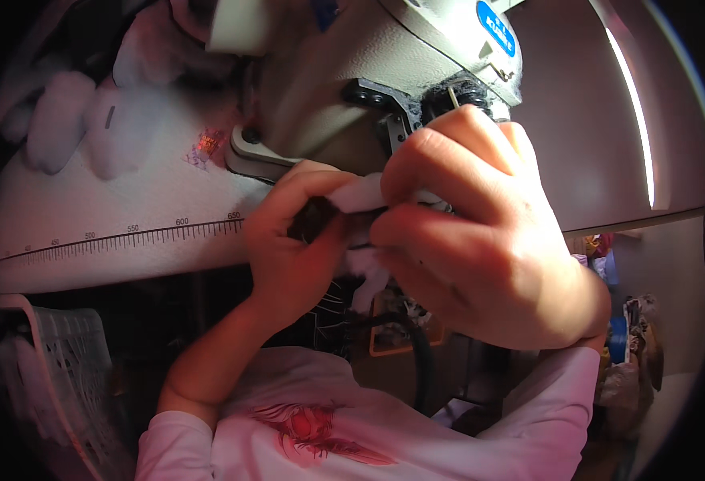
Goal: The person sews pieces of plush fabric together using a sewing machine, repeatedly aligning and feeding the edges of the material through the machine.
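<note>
My left hand curls closed around a soft white fabric piece, with a dark patch showing between thumb and fingers. My right hand, its fingers bent, grips the same piece from the right, beneath the head of a cream industrial sewing machine. Its upper fingers are beside a black fitting with a thin metal post. The needle area is hidden behind my hands. A white strip hangs below the fingers at the table edge.
White plush pieces lie at the upper left of the work table, which has a printed ruler along its edge. A white plastic basket stands at lower left, an orange-rimmed container is under the table, and assorted bundles are at right.
</note>
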The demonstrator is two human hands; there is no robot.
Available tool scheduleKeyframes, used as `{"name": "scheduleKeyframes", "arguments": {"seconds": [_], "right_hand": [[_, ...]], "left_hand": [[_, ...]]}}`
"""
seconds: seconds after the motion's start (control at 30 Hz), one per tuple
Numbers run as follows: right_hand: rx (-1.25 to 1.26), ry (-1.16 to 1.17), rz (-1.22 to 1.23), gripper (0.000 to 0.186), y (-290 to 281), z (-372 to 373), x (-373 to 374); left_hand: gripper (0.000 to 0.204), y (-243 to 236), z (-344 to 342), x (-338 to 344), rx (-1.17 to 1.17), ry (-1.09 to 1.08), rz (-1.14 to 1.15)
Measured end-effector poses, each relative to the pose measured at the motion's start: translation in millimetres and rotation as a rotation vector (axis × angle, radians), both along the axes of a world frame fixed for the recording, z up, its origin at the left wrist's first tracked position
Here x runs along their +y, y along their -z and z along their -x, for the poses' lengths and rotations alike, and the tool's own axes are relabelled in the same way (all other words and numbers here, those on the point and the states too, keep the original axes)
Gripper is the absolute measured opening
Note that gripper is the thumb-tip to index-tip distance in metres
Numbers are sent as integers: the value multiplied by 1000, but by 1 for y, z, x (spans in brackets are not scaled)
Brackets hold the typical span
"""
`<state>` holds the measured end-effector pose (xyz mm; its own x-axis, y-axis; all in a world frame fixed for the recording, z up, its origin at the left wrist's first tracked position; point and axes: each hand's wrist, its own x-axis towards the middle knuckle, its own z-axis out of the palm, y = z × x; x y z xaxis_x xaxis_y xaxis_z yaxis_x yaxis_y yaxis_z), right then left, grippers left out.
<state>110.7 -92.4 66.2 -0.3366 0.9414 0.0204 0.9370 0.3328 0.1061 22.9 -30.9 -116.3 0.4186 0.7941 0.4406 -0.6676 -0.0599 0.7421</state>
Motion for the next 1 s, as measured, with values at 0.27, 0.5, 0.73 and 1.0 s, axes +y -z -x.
{"name": "scheduleKeyframes", "arguments": {"seconds": [0.27,0.5,0.73,1.0], "right_hand": [[4,35,-105,27,10,-6,12],[-58,52,-68,24,-5,19,18],[132,67,-113,26,9,2,19],[-8,13,-64,25,-3,8,20]], "left_hand": [[13,-11,2,2,-126,83,175],[11,-5,-3,9,-226,95,180],[9,-9,0,14,-207,63,78],[8,-10,0,3,-352,192,248]]}}
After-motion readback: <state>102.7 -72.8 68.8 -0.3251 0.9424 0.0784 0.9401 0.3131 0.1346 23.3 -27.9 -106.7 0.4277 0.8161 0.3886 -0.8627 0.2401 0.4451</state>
